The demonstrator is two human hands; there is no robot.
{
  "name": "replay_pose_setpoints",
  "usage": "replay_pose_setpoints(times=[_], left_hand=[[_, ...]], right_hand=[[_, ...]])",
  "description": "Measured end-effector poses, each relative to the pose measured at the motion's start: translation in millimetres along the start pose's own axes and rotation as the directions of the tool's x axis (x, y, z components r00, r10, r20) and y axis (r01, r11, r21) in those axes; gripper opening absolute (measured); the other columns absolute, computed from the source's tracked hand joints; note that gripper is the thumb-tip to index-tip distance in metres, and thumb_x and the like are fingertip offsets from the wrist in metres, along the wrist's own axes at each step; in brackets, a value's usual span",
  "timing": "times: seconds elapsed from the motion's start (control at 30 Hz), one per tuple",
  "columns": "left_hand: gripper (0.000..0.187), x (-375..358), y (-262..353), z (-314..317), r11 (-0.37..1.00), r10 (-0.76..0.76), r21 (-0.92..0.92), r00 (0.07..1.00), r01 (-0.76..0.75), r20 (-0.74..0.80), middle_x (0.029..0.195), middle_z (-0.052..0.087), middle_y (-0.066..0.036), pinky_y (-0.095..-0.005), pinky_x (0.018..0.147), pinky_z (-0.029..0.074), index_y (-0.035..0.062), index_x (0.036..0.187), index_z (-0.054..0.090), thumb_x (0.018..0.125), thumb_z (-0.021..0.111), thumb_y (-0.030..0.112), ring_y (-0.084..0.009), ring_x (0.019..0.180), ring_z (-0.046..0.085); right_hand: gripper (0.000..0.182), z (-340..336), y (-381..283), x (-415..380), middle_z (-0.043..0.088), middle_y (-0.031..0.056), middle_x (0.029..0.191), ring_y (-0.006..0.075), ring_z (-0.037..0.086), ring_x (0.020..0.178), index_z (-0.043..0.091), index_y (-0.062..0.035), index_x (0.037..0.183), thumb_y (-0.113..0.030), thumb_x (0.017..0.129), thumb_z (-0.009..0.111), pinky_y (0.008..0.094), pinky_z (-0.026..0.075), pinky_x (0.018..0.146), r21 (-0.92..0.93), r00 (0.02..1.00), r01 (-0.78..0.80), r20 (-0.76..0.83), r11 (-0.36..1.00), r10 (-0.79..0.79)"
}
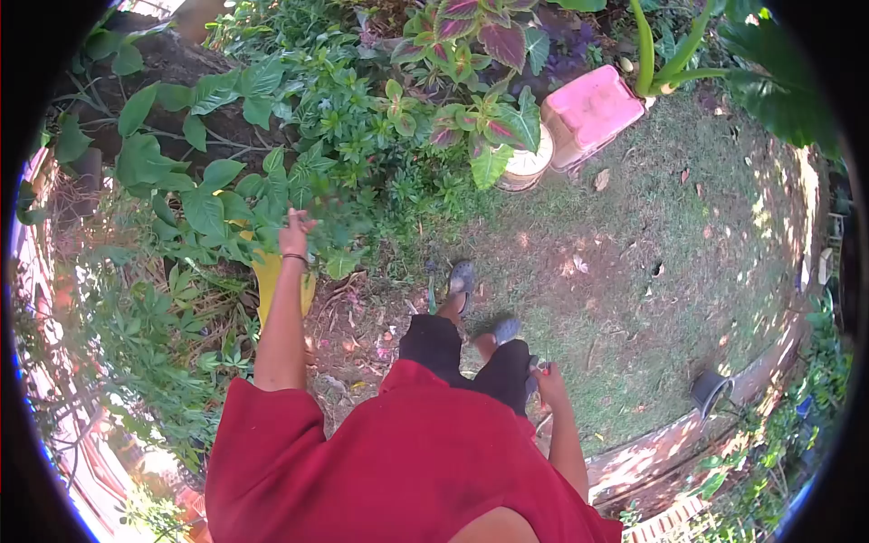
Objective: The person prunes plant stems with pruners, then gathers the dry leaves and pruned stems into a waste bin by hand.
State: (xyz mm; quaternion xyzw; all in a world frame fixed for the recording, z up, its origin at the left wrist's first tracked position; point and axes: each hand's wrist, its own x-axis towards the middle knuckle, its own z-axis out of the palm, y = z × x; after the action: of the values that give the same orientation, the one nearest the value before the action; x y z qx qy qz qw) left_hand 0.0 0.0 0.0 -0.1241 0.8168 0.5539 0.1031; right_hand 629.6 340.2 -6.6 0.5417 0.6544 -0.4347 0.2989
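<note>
My left hand (294,233) reaches out to the left, a dark band on its wrist. Its fingers are closed at the base of a blurred leafy sprig (337,219), which stretches to the right. Broad green leaves (205,210) hang just left of this hand, and a yellow object (270,282) is partly hidden below it. My right hand (551,387) is low beside my right thigh, fingers closed. A small dark thing with a hint of red shows at those fingers, too small to name.
A pink container (593,107) stands at the upper right, next to a round pale pot (528,163) under red-green coleus leaves (466,118). A dark pot (711,393) lies tipped by the curved border at right. My shoes (462,277) are on patchy grass.
</note>
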Motion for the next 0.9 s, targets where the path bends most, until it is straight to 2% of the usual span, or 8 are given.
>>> replay_pose_setpoints(times=[0.1, 0.17, 0.23, 0.43, 0.5, 0.7, 0.73, 0.9], left_hand=[[0.041, 48, 6, -8, 0.972, -0.046, -0.228, 0.997, 0.060, 0.064, 0.078, 0.065, -0.007, -0.0299, 0.063, 0.046, 0.0003, 0.104, 0.064, 0.101, 0.047, 0.037, -0.0167, 0.068, 0.065], [0.037, 44, -10, -30, 0.987, -0.137, -0.061, 0.974, 0.150, 0.182, 0.070, 0.056, -0.005, -0.0317, 0.066, 0.044, 0.0003, 0.110, 0.057, 0.102, 0.044, 0.034, -0.0174, 0.067, 0.058], [0.039, 26, -28, -34, 0.972, -0.139, -0.156, 0.963, 0.177, 0.231, 0.071, 0.057, -0.005, -0.0323, 0.062, 0.042, 0.0009, 0.108, 0.059, 0.101, 0.039, 0.034, -0.0169, 0.065, 0.057], [0.041, -65, -116, -34, 0.958, -0.079, 0.287, 0.949, -0.013, 0.306, 0.074, 0.063, -0.006, -0.0276, 0.063, 0.045, 0.0020, 0.100, 0.067, 0.101, 0.046, 0.037, -0.0151, 0.072, 0.062], [0.040, -128, -124, -26, 0.685, -0.021, 0.704, 0.959, -0.191, 0.281, 0.085, 0.067, -0.003, -0.0270, 0.066, 0.046, 0.0071, 0.108, 0.067, 0.100, 0.047, 0.041, -0.0124, 0.077, 0.060], [0.035, -247, -135, -5, 0.923, -0.363, 0.157, 0.930, 0.352, 0.054, 0.102, 0.068, 0.000, -0.0312, 0.072, 0.050, 0.0126, 0.114, 0.066, 0.100, 0.048, 0.039, -0.0128, 0.091, 0.062], [0.029, -276, -111, 16, 0.913, -0.408, -0.077, 0.905, 0.401, -0.125, 0.090, 0.066, -0.001, -0.0304, 0.063, 0.048, 0.0111, 0.103, 0.069, 0.095, 0.055, 0.036, -0.0093, 0.072, 0.058], [0.024, -356, -173, 27, 0.848, -0.521, -0.004, 0.836, 0.530, 0.170, 0.093, 0.068, -0.005, -0.0348, 0.076, 0.051, 0.0143, 0.101, 0.070, 0.093, 0.058, 0.033, -0.0174, 0.082, 0.063]], right_hand=[[0.060, -36, -28, 54, 0.064, 0.0256, 0.102, 0.0411, 0.062, 0.101, 0.054, 0.0011, 0.112, -0.051, 0.084, 0.065, 0.0469, 0.047, 0.087, -0.002, 0.998, 0.043, -0.038, 0.999, -0.043], [0.045, -44, 0, 64, 0.061, 0.0175, 0.081, 0.0319, 0.066, 0.065, 0.053, -0.0006, 0.106, -0.038, 0.085, 0.066, 0.0408, 0.051, 0.051, -0.002, 0.990, 0.119, -0.072, 0.993, -0.119], [0.045, -60, 20, 65, 0.061, 0.0168, 0.078, 0.0302, 0.062, 0.050, 0.053, 0.0001, 0.104, -0.039, 0.085, 0.065, 0.0404, 0.047, 0.043, -0.117, 0.962, 0.232, -0.116, 0.966, -0.245], [0.050, -131, 45, 122, 0.063, 0.0217, 0.081, 0.0323, 0.059, 0.043, 0.051, 0.0020, 0.107, -0.040, 0.085, 0.065, 0.0424, 0.048, 0.044, -0.316, 0.986, 0.158, 0.096, 0.936, -0.134], [0.052, -161, 34, 140, 0.063, 0.0233, 0.082, 0.0333, 0.060, 0.044, 0.050, 0.0031, 0.109, -0.040, 0.085, 0.065, 0.0439, 0.048, 0.044, -0.370, 0.991, 0.121, 0.093, 0.921, -0.093], [0.054, -228, -3, 171, 0.064, 0.0260, 0.086, 0.0355, 0.063, 0.050, 0.049, 0.0051, 0.113, -0.038, 0.085, 0.062, 0.0454, 0.050, 0.045, -0.385, 0.974, 0.224, 0.073, 0.895, -0.213], [0.054, -235, -9, 176, 0.064, 0.0266, 0.087, 0.0357, 0.064, 0.052, 0.049, 0.0052, 0.113, -0.038, 0.084, 0.062, 0.0453, 0.051, 0.046, -0.381, 0.975, 0.221, 0.057, 0.898, -0.216], [0.056, -251, -24, 180, 0.064, 0.0269, 0.086, 0.0364, 0.064, 0.051, 0.051, 0.0065, 0.113, -0.040, 0.084, 0.061, 0.0454, 0.051, 0.049, -0.433, 0.957, 0.260, -0.003, 0.863, -0.290]])
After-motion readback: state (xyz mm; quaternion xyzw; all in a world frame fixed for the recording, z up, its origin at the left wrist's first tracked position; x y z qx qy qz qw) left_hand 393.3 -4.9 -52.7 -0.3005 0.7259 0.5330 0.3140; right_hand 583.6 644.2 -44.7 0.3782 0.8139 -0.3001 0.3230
